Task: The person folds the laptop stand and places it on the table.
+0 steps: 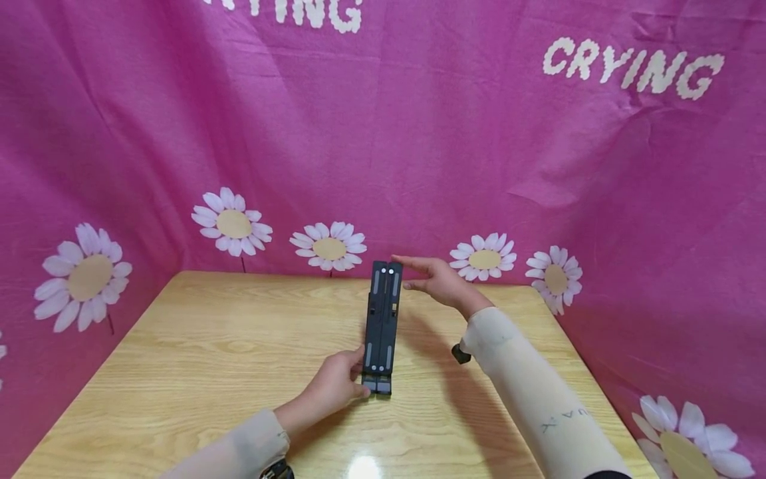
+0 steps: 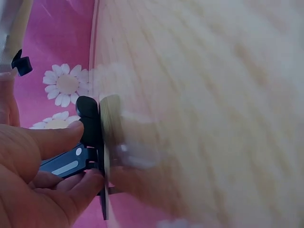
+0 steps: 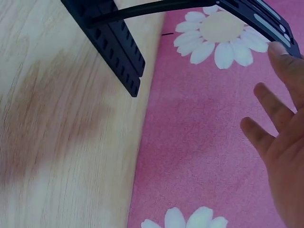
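Note:
A black folding laptop stand point(image 1: 378, 326) stands raised on the table, its two narrow upper arms side by side, with grey pads along them. My left hand point(image 1: 332, 382) grips its low front end; in the left wrist view the thumb and fingers close around the dark front lip point(image 2: 88, 121). At the top end, my right hand point(image 1: 443, 283) pinches the stand between thumb and index finger, the other fingers spread away from it. The right wrist view shows a thin strut rising from the notched base point(image 3: 111, 52) to the upper arms.
The light wooden table point(image 1: 239, 332) ends at a pink cloth point(image 1: 419, 166) with daisies behind and at both sides. A small black piece point(image 1: 461, 354) sits at my right wrist, and a dark band point(image 1: 277, 470) at my left.

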